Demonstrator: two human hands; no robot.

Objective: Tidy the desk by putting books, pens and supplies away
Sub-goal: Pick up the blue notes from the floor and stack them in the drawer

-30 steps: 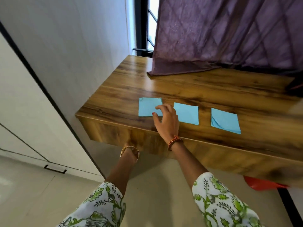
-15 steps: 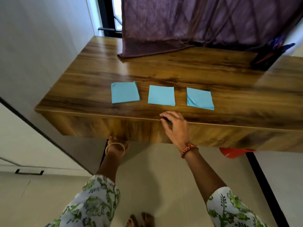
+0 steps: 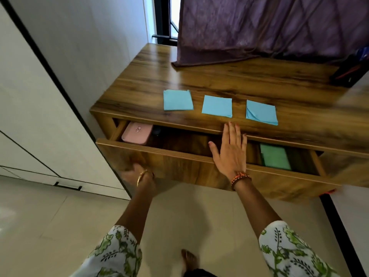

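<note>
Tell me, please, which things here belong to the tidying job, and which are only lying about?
For the job: three blue paper squares, open drawer, left hand, right hand.
Just there: pink case, green pad, purple curtain.

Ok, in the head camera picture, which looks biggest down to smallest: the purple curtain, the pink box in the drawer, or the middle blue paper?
1. Purple curtain, by far the largest.
2. Middle blue paper and pink box look about alike. The desk hides part of the box, so I won't rank those two.
</note>
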